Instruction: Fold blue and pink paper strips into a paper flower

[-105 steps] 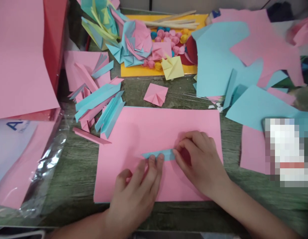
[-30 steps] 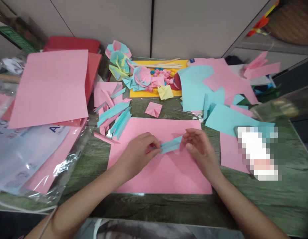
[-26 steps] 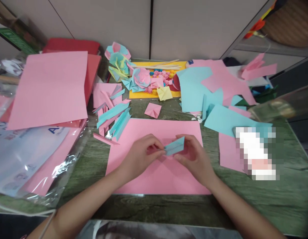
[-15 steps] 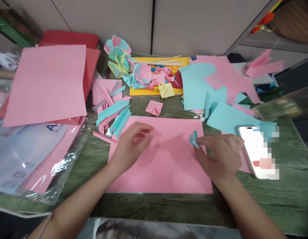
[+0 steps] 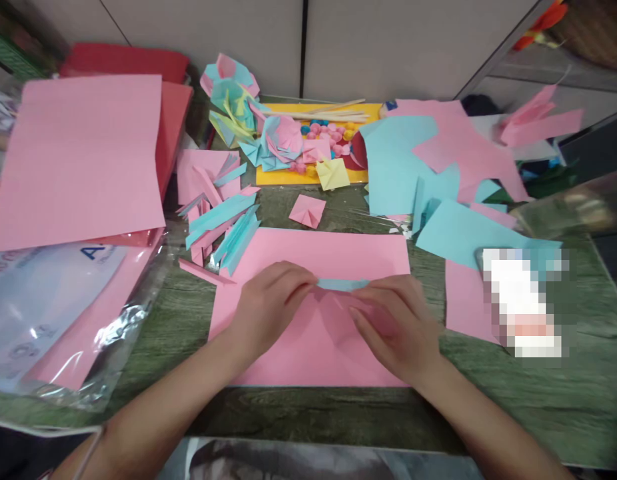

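Note:
A narrow folded blue paper strip [image 5: 341, 285] lies across a large pink sheet [image 5: 308, 333] on the green table. My left hand [image 5: 269, 303] pinches the strip's left end with curled fingers. My right hand [image 5: 394, 327] grips its right end, fingers closed over it. Most of the strip is hidden by my fingers; only its middle shows between the hands.
A pile of folded blue and pink strips [image 5: 219, 223] lies left of the sheet. A small folded pink square [image 5: 307, 211] sits beyond it. A yellow tray [image 5: 313, 175] holds paper flowers. Loose blue and pink sheets [image 5: 428, 167] and a blurred phone [image 5: 521, 300] lie right.
Half a second ago my right hand held the blue piece alone at the sheet's right edge and my left hand was free. Both hands now hold it at the sheet's middle.

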